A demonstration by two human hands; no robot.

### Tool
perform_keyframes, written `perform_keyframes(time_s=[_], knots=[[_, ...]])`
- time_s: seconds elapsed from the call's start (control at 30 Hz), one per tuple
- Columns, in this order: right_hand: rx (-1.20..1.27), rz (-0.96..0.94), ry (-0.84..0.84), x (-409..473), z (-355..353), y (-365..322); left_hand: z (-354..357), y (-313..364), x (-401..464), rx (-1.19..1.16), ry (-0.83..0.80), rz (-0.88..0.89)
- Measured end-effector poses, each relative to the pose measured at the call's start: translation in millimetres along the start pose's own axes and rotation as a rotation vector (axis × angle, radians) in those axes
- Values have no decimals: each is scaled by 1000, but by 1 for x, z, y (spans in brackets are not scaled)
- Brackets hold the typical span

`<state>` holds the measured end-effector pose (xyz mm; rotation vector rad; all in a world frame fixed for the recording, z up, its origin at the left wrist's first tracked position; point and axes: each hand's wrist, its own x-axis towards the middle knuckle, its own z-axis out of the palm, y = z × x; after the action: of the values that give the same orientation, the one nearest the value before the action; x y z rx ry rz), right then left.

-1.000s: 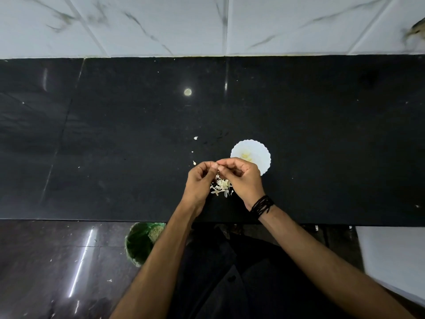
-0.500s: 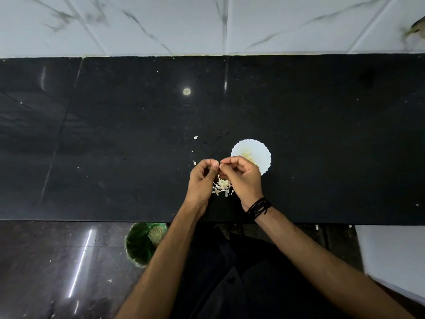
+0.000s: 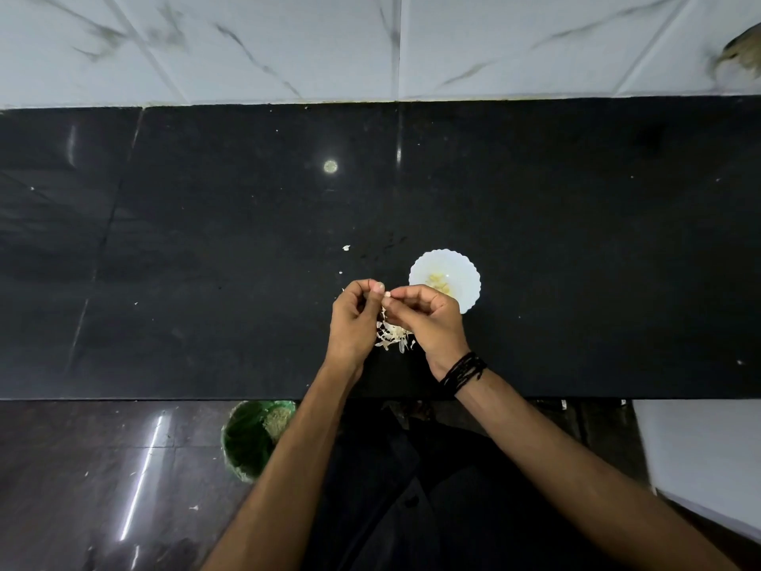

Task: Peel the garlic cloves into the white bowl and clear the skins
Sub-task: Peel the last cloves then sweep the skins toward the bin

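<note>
My left hand (image 3: 354, 319) and my right hand (image 3: 428, 319) meet fingertip to fingertip over the black counter (image 3: 206, 241), pinching a small pale garlic clove (image 3: 387, 295) between them. Below the hands lies a pile of pale garlic skins (image 3: 393, 337), partly hidden by my fingers. The white scalloped bowl (image 3: 461, 274) stands just right of the hands, with a few yellowish peeled cloves (image 3: 437, 282) inside. My right hand covers the bowl's near left rim.
Small skin scraps (image 3: 346, 248) lie on the counter left of the bowl. A green bin (image 3: 247, 438) stands on the dark floor under the counter edge, left of my left forearm. A white marble wall (image 3: 370, 43) backs the counter. A white surface (image 3: 700, 455) is at lower right.
The hands have shifted slightly; the fingertips have parted a little, and a pale bit of the clove shows between them. The bowl and skin pile stay where they were.
</note>
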<state>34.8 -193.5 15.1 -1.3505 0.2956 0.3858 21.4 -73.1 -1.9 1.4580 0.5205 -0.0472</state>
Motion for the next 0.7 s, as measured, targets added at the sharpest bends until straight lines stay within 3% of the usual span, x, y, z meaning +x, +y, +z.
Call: perform_keyframes(time_s=[0.4,0.57,0.7], knots=[[-4,-15,-5,-2,-1,1,-2,-1,-3,62,-19,27],[45,11,115,7,-15,-6,-20,-7,3,50,138,-19],[-341,-109,147,22,-24,-3,-24,-11,3,122,220,-49]])
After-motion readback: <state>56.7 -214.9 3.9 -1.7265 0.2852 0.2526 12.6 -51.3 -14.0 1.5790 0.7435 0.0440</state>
